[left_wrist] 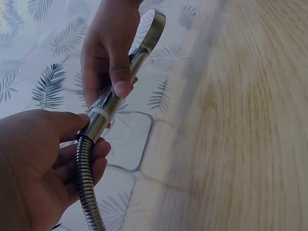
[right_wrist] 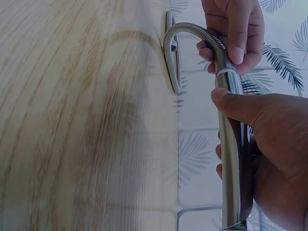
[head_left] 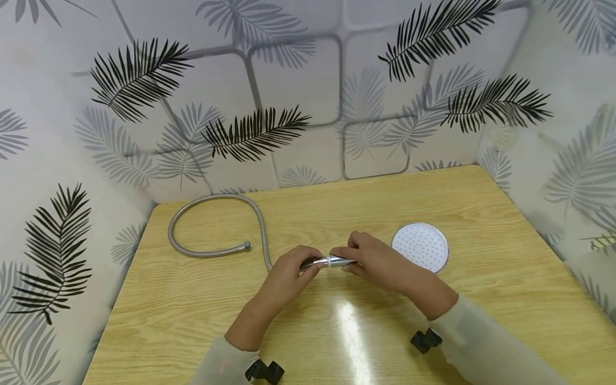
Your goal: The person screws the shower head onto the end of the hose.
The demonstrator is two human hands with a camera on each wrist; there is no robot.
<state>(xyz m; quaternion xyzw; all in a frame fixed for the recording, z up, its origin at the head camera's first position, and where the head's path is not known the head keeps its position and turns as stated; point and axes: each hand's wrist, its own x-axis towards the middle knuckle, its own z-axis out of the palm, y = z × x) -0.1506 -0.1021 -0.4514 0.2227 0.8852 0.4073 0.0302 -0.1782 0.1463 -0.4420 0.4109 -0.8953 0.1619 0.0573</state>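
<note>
Left hand (head_left: 290,271) pinches the hose (left_wrist: 84,173), right hand (head_left: 378,262) grips the shower (right_wrist: 230,159); coupling, apparently, is underway, next calling for aligned twisting.

Chrome shower head (head_left: 420,247), touching curved hose (left_wrist: 85,178)

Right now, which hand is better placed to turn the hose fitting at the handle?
Likely the left hand: it pinches the hose fitting, while the right hand grips the showerhead handle and could hold it steady.
</note>
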